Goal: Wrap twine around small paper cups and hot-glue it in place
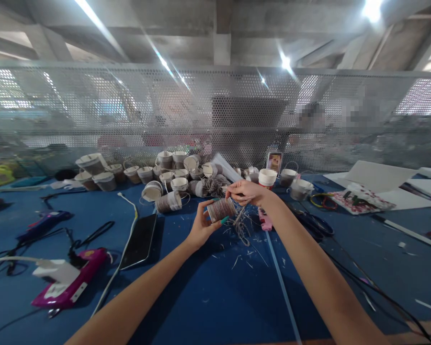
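Note:
My left hand (202,225) is closed around a small paper cup wrapped in brownish twine (221,209), held on its side above the blue table (215,297). My right hand (244,192) hovers just above the cup with its fingers pinched on the loose twine (240,225), which hangs down in a tangle under the cup. Short twine scraps (244,256) lie scattered on the table beneath both hands.
A heap of wrapped and plain paper cups (172,179) lies behind the hands, with a stack of white cups (267,178). A black phone (141,240) on a white cable and a pink glue gun (72,280) lie left. Papers (366,197) and black cables (316,223) lie right. Perforated mesh (215,115) closes the back.

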Tool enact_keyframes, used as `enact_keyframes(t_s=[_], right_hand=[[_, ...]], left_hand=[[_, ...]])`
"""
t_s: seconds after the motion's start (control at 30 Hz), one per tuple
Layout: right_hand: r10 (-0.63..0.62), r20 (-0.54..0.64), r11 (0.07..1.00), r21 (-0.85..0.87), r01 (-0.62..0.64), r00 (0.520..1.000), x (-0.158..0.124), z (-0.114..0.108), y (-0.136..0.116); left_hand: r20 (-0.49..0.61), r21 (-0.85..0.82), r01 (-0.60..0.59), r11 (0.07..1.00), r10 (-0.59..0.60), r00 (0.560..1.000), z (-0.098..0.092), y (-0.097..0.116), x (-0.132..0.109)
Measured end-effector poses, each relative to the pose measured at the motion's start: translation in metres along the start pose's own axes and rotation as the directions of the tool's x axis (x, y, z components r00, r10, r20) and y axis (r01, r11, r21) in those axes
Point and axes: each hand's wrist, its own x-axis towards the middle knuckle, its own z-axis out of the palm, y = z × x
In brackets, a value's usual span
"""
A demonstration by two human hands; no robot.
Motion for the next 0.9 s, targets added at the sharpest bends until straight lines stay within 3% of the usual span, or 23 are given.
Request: enact_keyframes(t_s=[0.5, 0.73, 0.9], right_hand=[[0.173, -0.019, 0.972, 0.167, -0.167, 0.985, -0.003, 0.005, -0.01], [0.232, -0.025, 0.949, 0.225, -0.221, 0.972, -0.004, 0.005, -0.012], [0.245, -0.015, 0.94, 0.251, -0.233, 0.97, -0.003, 0.0, -0.01]], left_hand=[[0.038, 0.093, -0.131, 0.987, 0.128, 0.991, -0.003, -0.003, -0.001], [0.037, 0.175, -0.26, 0.95, 0.257, 0.966, -0.003, -0.003, 0.0], [0.063, 0.206, -0.29, 0.935, 0.283, 0.957, -0.002, -0.001, -0.002]])
